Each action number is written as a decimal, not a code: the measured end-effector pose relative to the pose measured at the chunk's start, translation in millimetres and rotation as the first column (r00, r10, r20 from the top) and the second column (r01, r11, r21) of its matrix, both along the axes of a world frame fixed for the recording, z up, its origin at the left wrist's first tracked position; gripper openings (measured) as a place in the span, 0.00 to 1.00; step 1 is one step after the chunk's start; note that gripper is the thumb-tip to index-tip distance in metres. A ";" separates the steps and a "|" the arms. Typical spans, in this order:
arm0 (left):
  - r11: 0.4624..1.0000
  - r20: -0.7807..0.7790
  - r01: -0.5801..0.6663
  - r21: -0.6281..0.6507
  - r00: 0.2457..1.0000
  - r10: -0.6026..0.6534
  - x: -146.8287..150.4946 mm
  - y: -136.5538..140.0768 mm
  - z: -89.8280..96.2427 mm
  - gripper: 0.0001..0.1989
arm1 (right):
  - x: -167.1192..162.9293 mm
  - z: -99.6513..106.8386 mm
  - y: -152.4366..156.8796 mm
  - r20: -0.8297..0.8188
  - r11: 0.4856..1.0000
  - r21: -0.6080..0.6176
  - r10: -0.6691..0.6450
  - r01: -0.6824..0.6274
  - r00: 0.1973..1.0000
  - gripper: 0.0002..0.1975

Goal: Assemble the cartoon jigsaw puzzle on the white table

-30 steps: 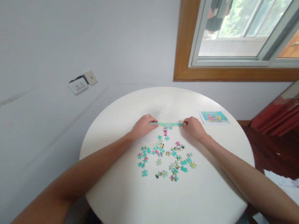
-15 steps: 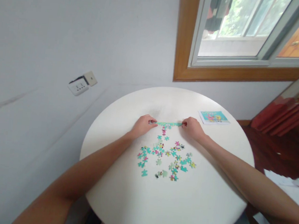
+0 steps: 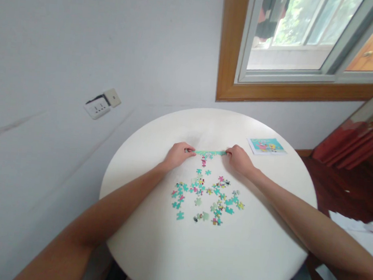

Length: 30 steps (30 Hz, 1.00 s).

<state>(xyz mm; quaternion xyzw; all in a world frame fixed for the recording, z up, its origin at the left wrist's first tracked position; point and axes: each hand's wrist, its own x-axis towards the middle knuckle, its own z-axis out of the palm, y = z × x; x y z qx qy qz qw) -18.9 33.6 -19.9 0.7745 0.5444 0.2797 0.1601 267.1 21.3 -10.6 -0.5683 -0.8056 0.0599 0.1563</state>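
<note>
Alignment of the joined jigsaw strip [image 3: 210, 153] appears in hand: my left hand [image 3: 175, 155] and right hand [image 3: 239, 159] pinch its opposite ends, beyond the scattered puzzle pieces [image 3: 180, 216] on the round table [image 3: 195, 255]. Next move likely requires even inward pressure.

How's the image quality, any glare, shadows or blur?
Head view: bright daylight washes out parts of the window; head view: a soft shadow borders the right forearm on the white table; head view: loose puzzle pieces lack fine detail.
</note>
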 end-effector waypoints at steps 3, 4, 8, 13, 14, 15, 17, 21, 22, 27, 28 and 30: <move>1.000 0.009 0.009 0.000 1.000 -0.009 -0.7 1.6 -1.5 0.11 | 0.5 -0.1 0.6 -0.006 1.000 -0.005 0.004 -0.004 1.000 0.16; 1.000 0.008 0.012 0.003 1.000 -0.012 -0.9 1.7 -1.8 0.12 | 0.7 -0.3 0.8 -0.004 1.000 -0.006 0.004 -0.004 1.000 0.16; 1.000 0.002 0.019 0.006 1.000 -0.019 -0.5 0.5 -0.7 0.12 | 0.9 -1.8 1.5 0.009 1.000 -0.005 -0.010 0.010 1.000 0.16; 0.999 0.030 -0.034 0.018 0.999 0.034 2.3 -3.4 3.3 0.18 | 1.1 -0.1 1.5 -0.053 0.998 0.017 -0.051 0.052 0.997 0.18; 0.998 0.040 -0.055 0.028 0.998 0.054 2.9 -4.2 4.0 0.18 | 1.3 1.1 1.4 -0.071 0.998 0.022 -0.054 0.055 0.996 0.18; 0.997 0.049 -0.071 0.037 0.996 0.069 3.5 -5.1 4.6 0.18 | 1.6 2.6 1.3 -0.088 0.998 0.028 -0.053 0.055 0.995 0.18; 0.995 0.060 -0.081 0.055 0.995 0.077 4.5 -7.1 6.0 0.17 | 2.4 5.6 1.4 -0.117 0.998 0.041 -0.047 0.052 0.992 0.18; 0.995 0.047 -0.030 0.092 0.999 0.026 6.3 -12.6 10.6 0.14 | 4.0 8.8 2.2 -0.166 0.998 0.058 -0.002 0.012 0.986 0.15; 0.995 0.039 -0.011 0.102 0.999 0.007 6.6 -14.0 11.9 0.13 | 4.2 8.9 2.4 -0.173 0.998 0.058 0.013 -0.003 0.985 0.14; 0.989 0.006 0.084 0.123 0.996 -0.086 7.5 -19.0 14.6 0.10 | 4.2 8.0 2.5 -0.186 0.997 0.046 0.067 -0.059 0.980 0.13; 0.987 0.007 0.103 0.125 0.995 -0.105 7.5 -19.4 14.3 0.10 | 4.1 7.7 2.5 -0.188 0.997 0.046 0.076 -0.068 0.979 0.13; 0.982 0.023 0.137 0.133 0.990 -0.141 7.4 -19.6 13.2 0.09 | 4.1 6.4 2.9 -0.193 0.995 0.051 0.092 -0.083 0.977 0.12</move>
